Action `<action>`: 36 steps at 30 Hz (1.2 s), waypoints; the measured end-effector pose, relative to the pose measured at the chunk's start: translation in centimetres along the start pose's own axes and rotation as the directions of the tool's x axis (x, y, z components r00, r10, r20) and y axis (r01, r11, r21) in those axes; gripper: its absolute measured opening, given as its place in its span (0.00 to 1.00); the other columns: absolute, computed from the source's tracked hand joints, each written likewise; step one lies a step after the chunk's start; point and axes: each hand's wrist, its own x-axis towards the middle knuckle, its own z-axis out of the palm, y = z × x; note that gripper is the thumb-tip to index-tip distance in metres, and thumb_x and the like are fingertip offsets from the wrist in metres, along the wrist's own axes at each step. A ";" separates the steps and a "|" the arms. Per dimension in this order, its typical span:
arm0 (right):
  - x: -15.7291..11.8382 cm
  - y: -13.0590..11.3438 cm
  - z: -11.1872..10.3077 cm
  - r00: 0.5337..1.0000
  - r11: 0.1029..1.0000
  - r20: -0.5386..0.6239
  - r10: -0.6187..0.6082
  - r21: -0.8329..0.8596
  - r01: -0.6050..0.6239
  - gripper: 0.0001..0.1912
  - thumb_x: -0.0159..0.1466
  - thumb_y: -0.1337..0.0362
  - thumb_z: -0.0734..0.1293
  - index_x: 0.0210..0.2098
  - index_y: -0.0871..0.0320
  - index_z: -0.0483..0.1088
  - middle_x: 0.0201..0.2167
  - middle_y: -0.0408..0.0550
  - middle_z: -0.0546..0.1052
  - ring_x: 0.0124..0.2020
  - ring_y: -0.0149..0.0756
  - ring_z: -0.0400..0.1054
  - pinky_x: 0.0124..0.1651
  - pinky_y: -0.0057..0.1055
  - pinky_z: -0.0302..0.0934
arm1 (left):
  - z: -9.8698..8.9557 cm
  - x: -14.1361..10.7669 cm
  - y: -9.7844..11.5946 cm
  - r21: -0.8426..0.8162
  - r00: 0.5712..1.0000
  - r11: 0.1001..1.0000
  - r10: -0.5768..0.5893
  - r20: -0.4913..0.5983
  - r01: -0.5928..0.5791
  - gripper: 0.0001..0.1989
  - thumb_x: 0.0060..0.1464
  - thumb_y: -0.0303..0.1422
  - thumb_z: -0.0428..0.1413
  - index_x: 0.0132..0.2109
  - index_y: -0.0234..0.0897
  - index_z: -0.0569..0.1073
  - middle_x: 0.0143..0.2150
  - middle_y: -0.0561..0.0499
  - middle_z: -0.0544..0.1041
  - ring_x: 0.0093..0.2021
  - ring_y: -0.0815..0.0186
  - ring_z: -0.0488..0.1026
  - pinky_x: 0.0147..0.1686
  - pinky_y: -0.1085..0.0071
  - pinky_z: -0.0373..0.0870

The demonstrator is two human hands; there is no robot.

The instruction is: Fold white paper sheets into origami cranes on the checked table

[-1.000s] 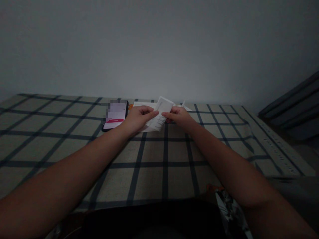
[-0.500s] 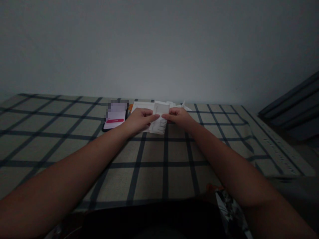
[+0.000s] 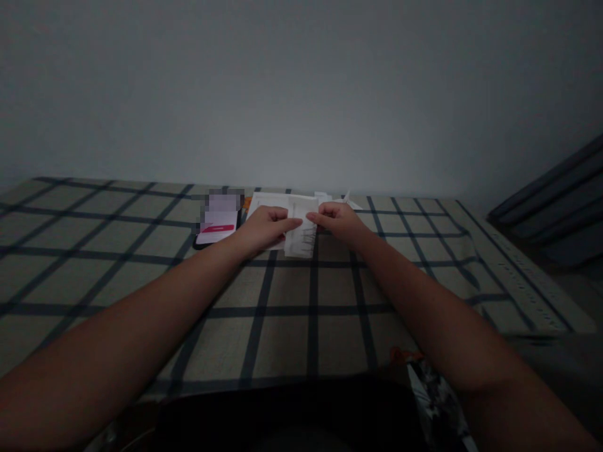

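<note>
Between my two hands is a thin, flat white packet (image 3: 299,243) with short dark marks along its lower right side; its exact kind is not clear in the dim light. My left hand (image 3: 266,226) pinches its left edge, thumb lying on the front face. From the right, my right hand (image 3: 340,221) grips the opposite edge with thumb and curled fingers. The packet is held tilted toward me above the cloth. Behind it lies a flat white sheet or package (image 3: 268,199), partly covered by my left hand and the packet.
A phone (image 3: 217,220) with a lit screen and pink bar lies left of my hands. White scraps (image 3: 351,202) rest behind my right hand. A checked cloth (image 3: 282,345) covers the table, which meets a pale wall (image 3: 301,94). Dark folded fabric (image 3: 560,207) hangs at right.
The packet has turned slightly, its top edge dipping and its lower edge coming a little nearer to me. Both hands keep their grip and have barely moved.
</note>
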 end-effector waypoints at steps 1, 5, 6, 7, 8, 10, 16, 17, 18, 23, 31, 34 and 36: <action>-0.1 -0.1 0.0 1.000 1.000 0.002 0.002 -0.014 -0.002 0.21 0.59 0.48 0.69 0.22 0.59 0.65 0.20 0.40 0.67 0.24 0.27 0.59 0.28 0.27 0.51 | 0.0 -0.2 0.2 0.016 1.000 1.000 0.006 0.002 -0.006 0.15 0.51 0.41 0.61 0.26 0.35 0.72 0.16 0.58 0.62 0.15 0.76 0.53 0.17 0.75 0.46; -0.1 -0.5 0.0 1.000 0.999 0.004 -0.001 -0.039 0.001 0.21 0.60 0.49 0.68 0.22 0.58 0.64 0.19 0.39 0.65 0.24 0.27 0.58 0.28 0.28 0.51 | 0.0 -0.6 0.8 0.062 1.000 0.998 0.009 0.021 -0.010 0.17 0.53 0.43 0.61 0.25 0.35 0.70 0.14 0.58 0.60 0.15 0.75 0.53 0.17 0.75 0.45; -0.1 -0.5 0.0 1.000 1.000 0.002 -0.008 -0.023 0.008 0.21 0.60 0.49 0.67 0.22 0.58 0.64 0.20 0.39 0.65 0.24 0.27 0.59 0.29 0.28 0.52 | 0.0 -0.7 0.8 0.064 1.000 0.998 0.004 0.017 -0.005 0.18 0.53 0.43 0.61 0.24 0.35 0.70 0.14 0.58 0.60 0.14 0.76 0.52 0.17 0.75 0.44; -0.1 -0.4 0.0 1.000 1.000 0.001 -0.016 -0.002 0.016 0.21 0.61 0.48 0.66 0.22 0.58 0.64 0.20 0.40 0.65 0.25 0.28 0.60 0.29 0.28 0.53 | -0.1 -0.7 0.8 0.061 1.000 0.998 -0.002 0.015 0.001 0.18 0.53 0.43 0.61 0.24 0.35 0.69 0.14 0.59 0.60 0.14 0.76 0.52 0.17 0.75 0.44; 0.0 -0.3 0.1 1.000 1.000 -0.002 -0.024 0.016 0.024 0.21 0.62 0.48 0.66 0.23 0.58 0.65 0.20 0.40 0.66 0.25 0.28 0.60 0.30 0.28 0.54 | -0.1 -0.6 0.8 0.057 1.000 0.998 -0.005 0.016 0.004 0.18 0.53 0.43 0.61 0.25 0.36 0.69 0.14 0.59 0.59 0.14 0.76 0.51 0.16 0.75 0.43; 0.0 0.0 0.0 0.999 0.999 -0.015 -0.038 0.019 0.038 0.21 0.62 0.47 0.65 0.24 0.59 0.66 0.21 0.40 0.66 0.25 0.28 0.60 0.31 0.29 0.54 | -0.1 -0.6 0.7 0.051 0.999 0.999 -0.009 0.032 0.008 0.17 0.53 0.43 0.61 0.25 0.36 0.70 0.14 0.59 0.59 0.14 0.76 0.51 0.16 0.75 0.43; 0.0 0.3 -0.1 0.997 0.999 -0.050 -0.050 -0.021 0.049 0.23 0.61 0.46 0.66 0.23 0.59 0.66 0.21 0.40 0.67 0.25 0.28 0.60 0.31 0.29 0.54 | -0.2 -0.5 0.7 0.055 0.998 0.999 -0.004 0.067 0.000 0.16 0.53 0.42 0.61 0.25 0.35 0.71 0.14 0.59 0.60 0.14 0.76 0.51 0.16 0.75 0.42; 0.0 0.2 -0.1 0.998 0.999 -0.052 -0.045 -0.002 0.045 0.23 0.61 0.45 0.65 0.23 0.59 0.66 0.21 0.41 0.68 0.26 0.29 0.61 0.31 0.29 0.55 | -0.3 -0.5 0.6 0.051 0.997 0.999 -0.007 0.071 0.003 0.16 0.53 0.42 0.61 0.26 0.35 0.71 0.14 0.59 0.59 0.14 0.76 0.51 0.16 0.75 0.42; 0.0 0.2 -0.1 0.998 0.999 -0.053 -0.037 0.026 0.039 0.23 0.62 0.45 0.65 0.23 0.59 0.67 0.21 0.42 0.69 0.26 0.29 0.62 0.32 0.30 0.56 | -0.3 -0.5 0.6 0.048 0.997 0.999 -0.011 0.076 0.008 0.15 0.53 0.41 0.61 0.26 0.35 0.72 0.14 0.59 0.59 0.14 0.76 0.51 0.16 0.75 0.41; 0.0 0.1 0.1 0.997 0.993 -0.082 -0.010 0.119 0.019 0.22 0.60 0.45 0.65 0.24 0.59 0.69 0.22 0.44 0.70 0.26 0.31 0.64 0.32 0.30 0.60 | -0.4 -0.2 0.2 0.046 0.994 0.999 -0.004 0.110 -0.001 0.13 0.51 0.41 0.62 0.28 0.34 0.75 0.16 0.56 0.64 0.15 0.74 0.55 0.17 0.74 0.46; 0.1 0.0 0.1 0.994 0.992 -0.107 -0.002 0.127 0.016 0.24 0.60 0.43 0.65 0.23 0.58 0.67 0.21 0.42 0.69 0.25 0.29 0.63 0.30 0.29 0.61 | -0.5 -0.2 -0.2 0.063 0.992 0.998 -0.002 0.123 -0.006 0.14 0.51 0.42 0.63 0.31 0.33 0.78 0.20 0.51 0.71 0.18 0.72 0.61 0.18 0.74 0.51; 0.2 0.0 -0.1 0.994 0.994 -0.109 -0.032 0.096 0.042 0.25 0.61 0.42 0.64 0.23 0.58 0.68 0.20 0.42 0.69 0.24 0.28 0.62 0.30 0.28 0.60 | -0.3 -0.2 -0.2 0.022 0.996 1.000 0.000 0.092 -0.002 0.14 0.51 0.41 0.62 0.31 0.33 0.77 0.20 0.52 0.71 0.17 0.73 0.60 0.18 0.75 0.51; 0.1 0.0 -0.2 0.995 0.994 -0.097 -0.032 0.098 0.041 0.25 0.61 0.42 0.64 0.24 0.59 0.69 0.21 0.42 0.70 0.24 0.28 0.63 0.31 0.28 0.60 | -0.3 -0.1 -0.2 -0.020 0.999 1.000 0.011 0.034 -0.011 0.14 0.50 0.42 0.62 0.29 0.33 0.76 0.20 0.53 0.71 0.17 0.74 0.60 0.18 0.75 0.52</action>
